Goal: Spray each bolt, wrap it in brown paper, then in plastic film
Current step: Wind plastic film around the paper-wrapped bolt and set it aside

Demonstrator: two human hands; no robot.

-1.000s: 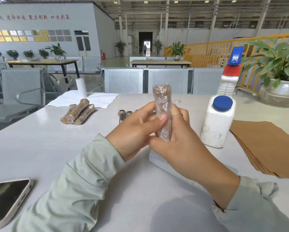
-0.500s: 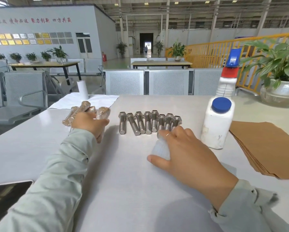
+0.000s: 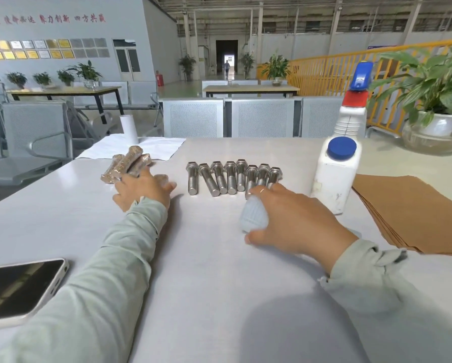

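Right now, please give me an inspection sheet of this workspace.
Surface: white table, bare in the middle.
Job's things: eight bare bolts in a row; wrapped bolts piled far left; brown paper stack; spray bottle; plastic film roll.
Clutter: phone; white jar; paper roll.
Hands: left hand rests by the wrapped bolts; right hand grips the film roll.
Cables: nothing seen.
Surroundings: metal seats, plants, yellow railing.

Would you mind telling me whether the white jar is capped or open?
Capped: the white jar stands upright with its blue lid seated on top.
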